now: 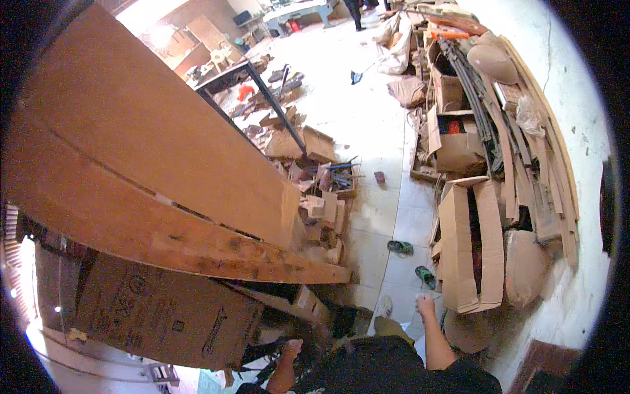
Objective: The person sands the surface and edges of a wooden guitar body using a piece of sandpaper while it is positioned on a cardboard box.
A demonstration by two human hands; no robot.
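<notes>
My left hand [290, 349] is low at the centre, beside a dark gap under a large printed cardboard piece [164, 315]; its fingers are too blurred to read. A tall plywood panel [144, 144] with a long stained wooden edge leans above it. My right hand [425, 305] hangs over the tiled floor [374, 217] with fingers curled; whether they hold anything is too small to tell. Just beyond it lie green slippers [400, 247], and to its right stands an open, long cardboard box [459, 243]. My shoe [384, 307] shows between my hands.
Long wood strips [551, 184], boxes [458, 150] and sacks [394, 43] line the right wall. A dark metal frame [275, 105], scraps [321, 210] and offcuts border the middle aisle on the left. At the far back, a person's dark-clothed legs [354, 13] stand near a pale table [298, 12].
</notes>
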